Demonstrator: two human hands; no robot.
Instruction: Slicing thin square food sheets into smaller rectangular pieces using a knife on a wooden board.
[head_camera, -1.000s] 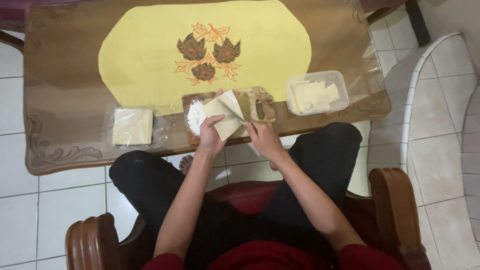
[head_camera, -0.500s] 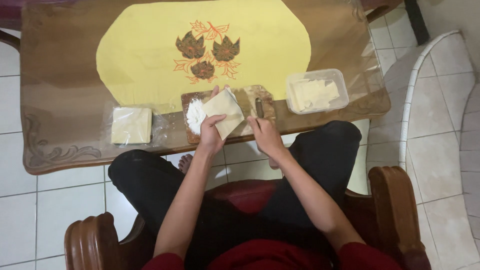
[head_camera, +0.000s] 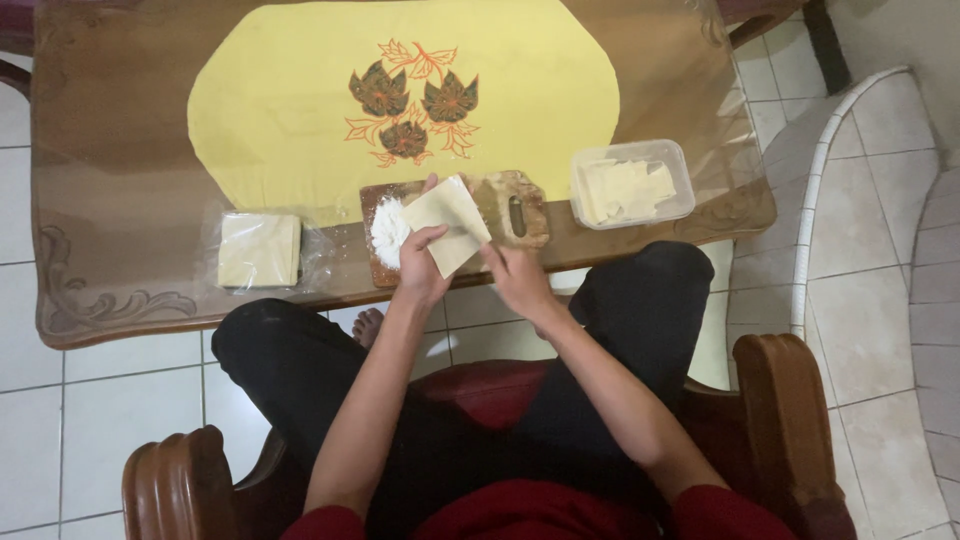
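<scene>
Glossy wooden table (head_camera: 120, 200), matt wooden board (head_camera: 520, 190)

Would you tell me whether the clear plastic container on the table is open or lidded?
Open: the clear plastic container has no lid on it, and the pale dough sheets inside show plainly from above.

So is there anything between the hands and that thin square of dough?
No, nothing visible. The left hand already holds the square dough sheet above the wooden cutting board, beside the flour pile. The right hand is at the sheet's lower edge, though actual contact is hard to tell.
</scene>
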